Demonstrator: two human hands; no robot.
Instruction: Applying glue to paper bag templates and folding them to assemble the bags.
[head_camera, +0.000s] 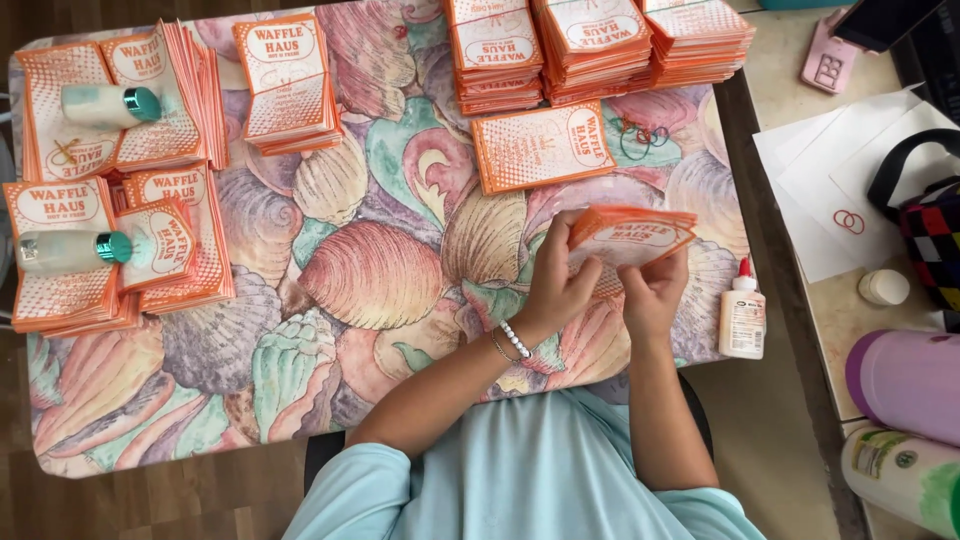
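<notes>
Head view shows both hands meeting right of centre in the frame, above a shell-patterned tablecloth (370, 270). Left hand (555, 285) and right hand (652, 295) are each clamped on the lower edge of one orange-and-white paper bag (632, 236), held between them just over the cloth. A beaded bracelet (512, 340) circles the left wrist. Just above the hands a single bag (540, 147) lies flat, with rubber bands (640, 135) beside it. Three tall bag stacks (595, 45) line the top edge. More piles (110, 190) fill the upper left, two of them weighted by bottles (110, 103) with teal caps. A glue bottle (742, 312) stands at the right, near the right hand.
</notes>
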